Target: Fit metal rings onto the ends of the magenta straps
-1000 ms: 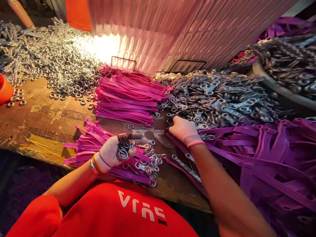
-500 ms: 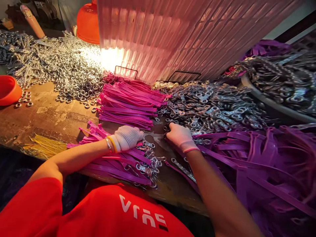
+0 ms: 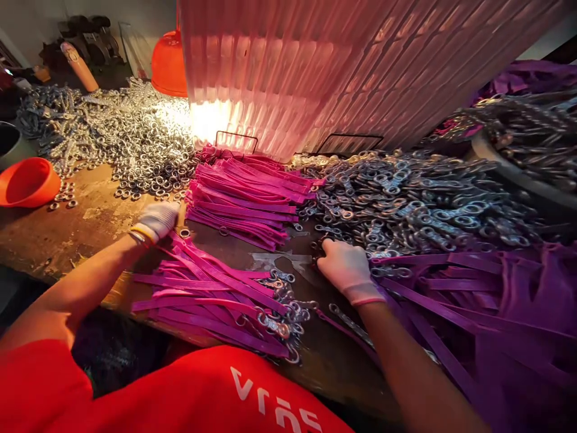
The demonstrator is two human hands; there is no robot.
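My left hand (image 3: 157, 220), in a white knit glove, is blurred at the left ends of the near pink straps (image 3: 193, 267); its fingertips are too smeared to read. A metal ring (image 3: 184, 233) lies just right of it. My right hand (image 3: 345, 264), in a thin pale glove, is closed beside the pile of metal links (image 3: 406, 198); what its fingers hold is hidden. Between and beyond the hands lies a stack of pink straps (image 3: 247, 198). Metal links sit at the right ends of the near straps.
A heap of metal rings (image 3: 148, 138) spreads under an orange lamp (image 3: 169, 63). An orange bowl (image 3: 29, 183) stands at far left. Purple straps (image 3: 509, 307) cover the right side. A ribbed translucent panel (image 3: 279, 72) rises behind, with a full tub (image 3: 518, 165) at right.
My left hand has moved left, from above the right part of the near straps to their left ends. My right hand stays closed by the links. The view has shifted slightly.
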